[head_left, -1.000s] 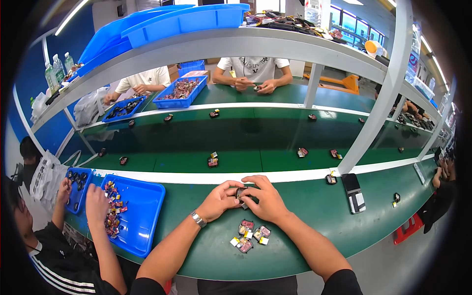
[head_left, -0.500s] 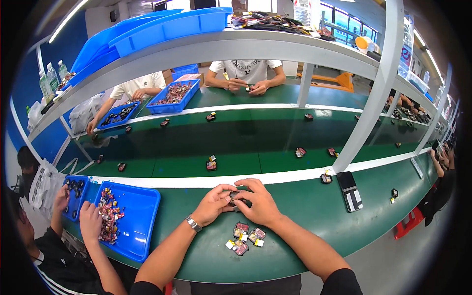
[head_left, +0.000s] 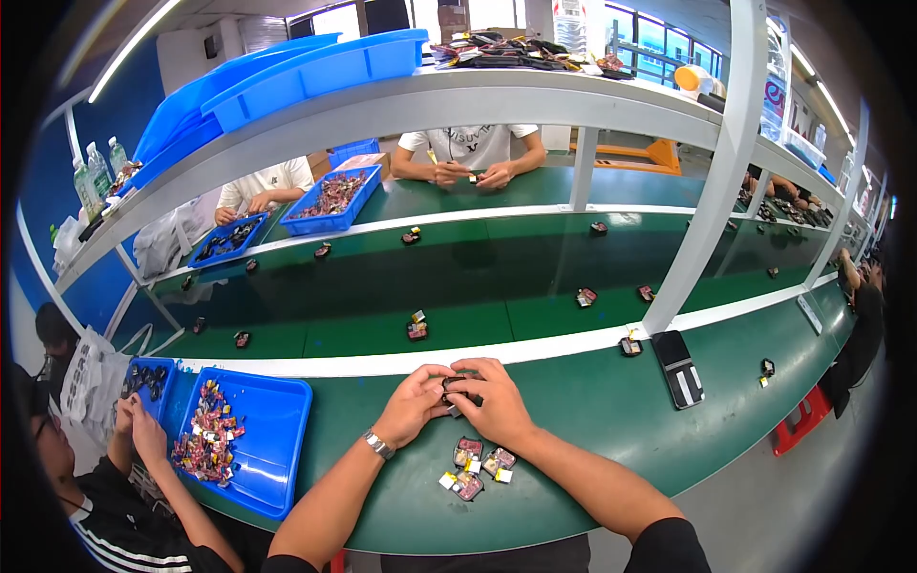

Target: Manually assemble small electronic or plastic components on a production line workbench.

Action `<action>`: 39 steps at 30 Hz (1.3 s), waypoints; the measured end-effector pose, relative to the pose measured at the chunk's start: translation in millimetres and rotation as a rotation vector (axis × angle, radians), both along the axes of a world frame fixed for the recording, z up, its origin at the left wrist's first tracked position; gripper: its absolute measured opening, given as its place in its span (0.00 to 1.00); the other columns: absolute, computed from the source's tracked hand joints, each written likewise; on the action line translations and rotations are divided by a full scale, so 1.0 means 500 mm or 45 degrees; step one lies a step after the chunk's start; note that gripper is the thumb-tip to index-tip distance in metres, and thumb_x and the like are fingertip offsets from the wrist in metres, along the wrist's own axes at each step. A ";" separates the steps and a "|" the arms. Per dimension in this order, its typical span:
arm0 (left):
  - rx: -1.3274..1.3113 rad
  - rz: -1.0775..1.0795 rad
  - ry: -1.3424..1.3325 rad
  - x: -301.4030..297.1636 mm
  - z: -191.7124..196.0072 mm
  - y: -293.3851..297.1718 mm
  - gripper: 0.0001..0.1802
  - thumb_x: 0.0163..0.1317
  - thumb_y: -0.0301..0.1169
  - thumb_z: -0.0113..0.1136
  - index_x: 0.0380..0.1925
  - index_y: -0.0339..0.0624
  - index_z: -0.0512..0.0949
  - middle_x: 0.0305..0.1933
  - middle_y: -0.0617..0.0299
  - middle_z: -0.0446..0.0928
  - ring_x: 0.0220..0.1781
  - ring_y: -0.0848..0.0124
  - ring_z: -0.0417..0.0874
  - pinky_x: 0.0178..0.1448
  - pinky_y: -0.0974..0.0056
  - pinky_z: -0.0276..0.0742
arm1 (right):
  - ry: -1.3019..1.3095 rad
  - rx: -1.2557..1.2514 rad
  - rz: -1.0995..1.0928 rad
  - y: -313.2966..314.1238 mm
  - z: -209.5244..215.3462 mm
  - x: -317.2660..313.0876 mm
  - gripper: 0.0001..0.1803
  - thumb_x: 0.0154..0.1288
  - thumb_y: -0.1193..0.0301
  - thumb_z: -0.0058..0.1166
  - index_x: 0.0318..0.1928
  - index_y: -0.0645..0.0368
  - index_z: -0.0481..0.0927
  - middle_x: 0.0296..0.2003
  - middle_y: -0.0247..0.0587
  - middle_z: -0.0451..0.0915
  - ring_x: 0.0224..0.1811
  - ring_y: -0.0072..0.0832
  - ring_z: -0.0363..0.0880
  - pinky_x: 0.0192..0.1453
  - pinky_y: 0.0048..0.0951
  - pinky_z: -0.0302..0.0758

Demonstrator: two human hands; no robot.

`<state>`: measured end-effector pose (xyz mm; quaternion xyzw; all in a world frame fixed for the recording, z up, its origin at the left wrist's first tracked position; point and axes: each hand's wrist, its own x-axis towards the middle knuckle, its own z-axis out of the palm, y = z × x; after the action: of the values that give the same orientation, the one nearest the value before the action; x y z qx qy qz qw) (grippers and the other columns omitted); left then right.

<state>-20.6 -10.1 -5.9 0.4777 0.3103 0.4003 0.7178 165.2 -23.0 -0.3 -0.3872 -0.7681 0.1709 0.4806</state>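
Observation:
Over the green workbench (head_left: pixel 564 449), my left hand (head_left: pixel 413 409) and my right hand (head_left: pixel 494 409) meet around a small black casing (head_left: pixel 457 384). The fingers of both hands close on it and cover most of it. Just below them, on the bench, lies a group of several small black casings (head_left: pixel 467 468) with reddish insides and yellow-and-white tabs. They touch or nearly touch one another, and neither hand is on them.
To my left, a blue tray (head_left: pixel 277 449) holds many small reddish parts, beside a smaller blue tray (head_left: pixel 172 401) of black parts. A co-worker's hands (head_left: pixel 143 425) are there. A black-and-white case (head_left: pixel 679 371) lies right. Beyond the white rail runs a green belt (head_left: pixel 497 277) carrying scattered casings.
My right fingers have lowered and drawn in over the casing. The left co-worker's hands have come together, away from the large tray. Across the belt, a person's arm has pulled back.

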 end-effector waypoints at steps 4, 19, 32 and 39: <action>0.001 0.017 0.005 0.001 -0.005 0.000 0.14 0.72 0.27 0.46 0.56 0.44 0.66 0.58 0.55 0.75 0.56 0.70 0.78 0.58 0.63 0.78 | 0.052 -0.080 -0.032 0.000 -0.006 -0.005 0.08 0.54 0.75 0.63 0.37 0.56 0.86 0.50 0.38 0.79 0.53 0.37 0.75 0.55 0.35 0.76; 0.039 0.043 -0.101 0.003 -0.002 -0.006 0.12 0.73 0.26 0.44 0.54 0.43 0.65 0.60 0.54 0.72 0.58 0.68 0.77 0.60 0.60 0.77 | 0.122 -0.059 0.044 -0.005 -0.008 -0.010 0.14 0.55 0.77 0.62 0.44 0.54 0.85 0.59 0.41 0.74 0.63 0.41 0.69 0.63 0.38 0.71; 0.049 0.090 -0.127 0.009 -0.005 -0.005 0.14 0.72 0.29 0.48 0.55 0.42 0.63 0.57 0.54 0.74 0.57 0.66 0.77 0.62 0.54 0.76 | 0.020 0.324 -0.065 -0.001 0.020 -0.003 0.10 0.52 0.79 0.62 0.37 0.58 0.82 0.42 0.37 0.78 0.44 0.35 0.78 0.43 0.31 0.78; 0.037 0.104 -0.068 0.013 0.002 -0.007 0.15 0.72 0.28 0.48 0.56 0.41 0.63 0.55 0.54 0.76 0.57 0.67 0.77 0.62 0.55 0.76 | -0.059 0.344 -0.162 -0.005 0.014 -0.008 0.10 0.51 0.78 0.63 0.37 0.58 0.82 0.39 0.36 0.78 0.40 0.33 0.78 0.37 0.30 0.79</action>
<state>-14.0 -13.9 -4.8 0.4642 0.3042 0.4465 0.7019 161.1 -25.4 6.8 -0.3707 -0.7689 0.0264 0.5203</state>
